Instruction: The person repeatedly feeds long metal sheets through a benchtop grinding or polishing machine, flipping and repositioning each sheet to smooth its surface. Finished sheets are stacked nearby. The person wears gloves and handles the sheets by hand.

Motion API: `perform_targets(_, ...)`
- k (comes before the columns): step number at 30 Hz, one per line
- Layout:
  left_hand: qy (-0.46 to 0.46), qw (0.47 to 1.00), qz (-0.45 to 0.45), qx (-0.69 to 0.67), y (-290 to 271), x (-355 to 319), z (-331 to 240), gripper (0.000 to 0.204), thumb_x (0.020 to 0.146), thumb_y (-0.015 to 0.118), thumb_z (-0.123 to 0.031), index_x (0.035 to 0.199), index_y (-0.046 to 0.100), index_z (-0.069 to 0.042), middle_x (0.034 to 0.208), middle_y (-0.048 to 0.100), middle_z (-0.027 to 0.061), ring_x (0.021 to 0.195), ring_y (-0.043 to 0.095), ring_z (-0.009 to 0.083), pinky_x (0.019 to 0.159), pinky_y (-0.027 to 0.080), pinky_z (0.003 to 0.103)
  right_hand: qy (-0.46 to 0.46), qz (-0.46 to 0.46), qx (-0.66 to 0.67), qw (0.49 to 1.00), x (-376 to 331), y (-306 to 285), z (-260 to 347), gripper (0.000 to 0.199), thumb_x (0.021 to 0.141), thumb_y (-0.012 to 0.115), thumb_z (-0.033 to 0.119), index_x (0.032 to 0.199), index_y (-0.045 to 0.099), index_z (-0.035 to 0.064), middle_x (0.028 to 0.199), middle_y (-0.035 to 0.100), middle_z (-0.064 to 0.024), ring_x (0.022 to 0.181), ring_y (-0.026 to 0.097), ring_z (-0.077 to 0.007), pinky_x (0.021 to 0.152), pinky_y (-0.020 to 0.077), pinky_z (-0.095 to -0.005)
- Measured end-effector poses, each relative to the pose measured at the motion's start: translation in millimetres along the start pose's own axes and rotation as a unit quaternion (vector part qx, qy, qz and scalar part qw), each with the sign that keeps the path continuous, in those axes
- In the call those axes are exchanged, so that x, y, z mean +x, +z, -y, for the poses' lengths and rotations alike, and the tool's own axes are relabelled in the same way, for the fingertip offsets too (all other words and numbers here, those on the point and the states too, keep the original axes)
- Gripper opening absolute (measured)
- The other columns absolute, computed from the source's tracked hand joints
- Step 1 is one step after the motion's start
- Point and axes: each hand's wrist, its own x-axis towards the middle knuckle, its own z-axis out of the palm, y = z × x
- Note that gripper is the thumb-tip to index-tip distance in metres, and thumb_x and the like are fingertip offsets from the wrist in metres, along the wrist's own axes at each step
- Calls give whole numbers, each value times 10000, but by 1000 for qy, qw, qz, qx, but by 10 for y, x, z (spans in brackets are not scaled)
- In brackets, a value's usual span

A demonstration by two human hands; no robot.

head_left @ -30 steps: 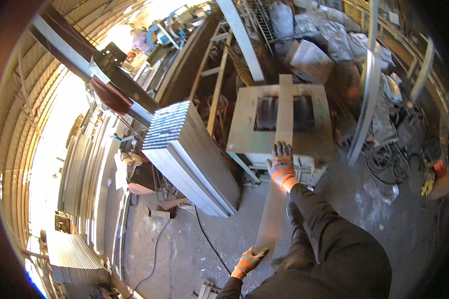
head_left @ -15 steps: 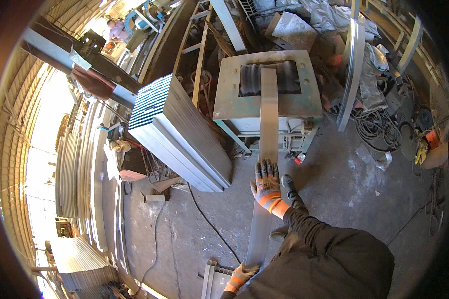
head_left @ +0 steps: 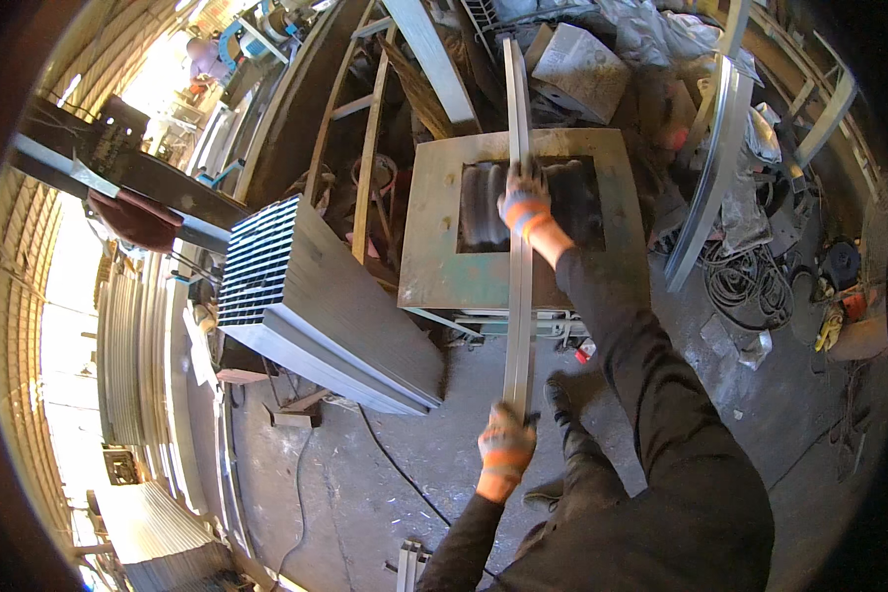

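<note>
A long, pale metal profile [head_left: 520, 316] points away from me across a worn greenish box-shaped machine [head_left: 432, 212]. One of its narrower, ridged sides faces up. My left hand [head_left: 505, 446], in an orange and grey work glove, is closed around the near end. Farther along, over the machine's opening, my right hand [head_left: 526, 200] in a matching glove grips the profile; motion blurs its fingers. Below that hand, a dark ribbed roller [head_left: 483, 207] shows in the opening. Whether the profile touches the roller I cannot tell.
Left of the machine stands a tall stack of metal profiles [head_left: 350, 306]. A leaning metal beam [head_left: 710, 173] and coiled cable [head_left: 745, 281] are at the right. A cable [head_left: 395, 459] crosses the floor near my feet. Another person [head_left: 205, 61] is far off at the upper left.
The profile has moved away from me and turned from its broad face to a narrower side. My right hand has gone forward over the machine; my left has come up and forward with the near end.
</note>
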Motion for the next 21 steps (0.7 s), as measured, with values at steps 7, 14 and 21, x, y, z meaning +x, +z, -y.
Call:
perform_targets(7,42,998,-21,40,-137,1233,-523,1132,933,846,-338,1779,175,2,1073,754,248,885,785,437,764,633,514,17,46,-65,997,1243,196,-324,799,1064,480,312,1771,283,-1,1864,219,-234,1710,255,-419,1404,200,-525)
perform_targets(14,20,1000,7,5,-144,210,-219,1090,927,863,-302,1772,233,-26,1089,754,245,878,776,447,734,628,530,-28,-55,-18,998,75,153,-286,765,1028,597,272,1706,406,-26,1792,324,-288,1655,316,-497,1357,311,-561)
perform_targets(21,15,1000,8,25,-69,-1782,736,1108,934,850,-375,1776,213,-40,1141,737,250,914,778,450,733,628,554,-27,-29,175,984,-2080,-318,234,786,1008,629,196,1718,383,-35,1818,253,-312,1669,281,-507,1383,262,-549)
